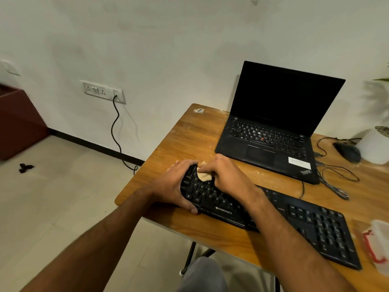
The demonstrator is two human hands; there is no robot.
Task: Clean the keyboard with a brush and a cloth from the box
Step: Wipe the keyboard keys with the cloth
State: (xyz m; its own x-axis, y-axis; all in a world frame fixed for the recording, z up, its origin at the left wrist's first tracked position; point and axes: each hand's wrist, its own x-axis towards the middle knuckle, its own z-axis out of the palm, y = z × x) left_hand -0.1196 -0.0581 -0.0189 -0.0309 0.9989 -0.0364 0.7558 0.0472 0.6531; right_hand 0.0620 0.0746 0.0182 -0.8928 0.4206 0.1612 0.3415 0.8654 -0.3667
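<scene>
A black Zebronics keyboard point(294, 220) lies slantwise across the wooden table point(193, 135). My left hand point(176, 184) grips the keyboard's left end, thumb on the front edge and fingers over the far corner. My right hand point(227, 175) pinches a small beige cloth point(203, 175) and presses it on the keys at the upper left. A clear plastic box with red clips point(376, 245) stands at the table's right edge. No brush is visible.
An open black laptop point(273, 127) sits behind the keyboard. To its right are a black mouse point(347, 152), loose cables point(336, 180) and a white plant pot point(374, 146). A cord hangs from the wall socket point(103, 91). My knee point(202, 275) shows below the table.
</scene>
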